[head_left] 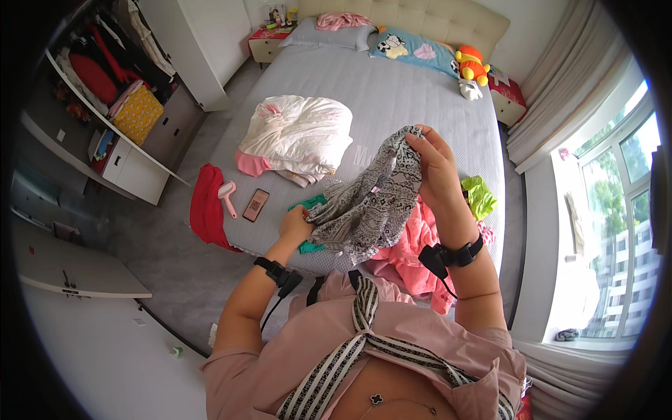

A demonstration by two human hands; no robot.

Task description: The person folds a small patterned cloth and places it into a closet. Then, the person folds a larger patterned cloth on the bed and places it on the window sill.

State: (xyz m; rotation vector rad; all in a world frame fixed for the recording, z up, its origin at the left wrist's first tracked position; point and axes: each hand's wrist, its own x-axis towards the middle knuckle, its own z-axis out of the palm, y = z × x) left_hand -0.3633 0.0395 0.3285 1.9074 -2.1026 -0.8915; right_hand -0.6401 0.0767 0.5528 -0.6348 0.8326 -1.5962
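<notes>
A black-and-white patterned garment (374, 199) hangs stretched between my two hands over the near edge of the bed. My right hand (435, 164), raised higher, pinches its upper corner. Lower down, my left hand (295, 225) grips the garment's left end. Its full shape cannot be made out among the folds. Beneath and behind it, parts of a green cloth (311, 246) show by my left hand. Pink clothing (413, 252) lies heaped below my right forearm, with a bright lime-green cloth (479, 197) to its right.
On the grey bedspread (280, 84) lie a folded white quilt (301, 133), a red garment (210, 206), a pink-and-white handheld tool (227, 198) and a phone (256, 205). Pillows (413, 52) and an orange plush toy (472, 64) sit at the headboard. An open wardrobe (105, 77) stands left; a window (616, 189) is right.
</notes>
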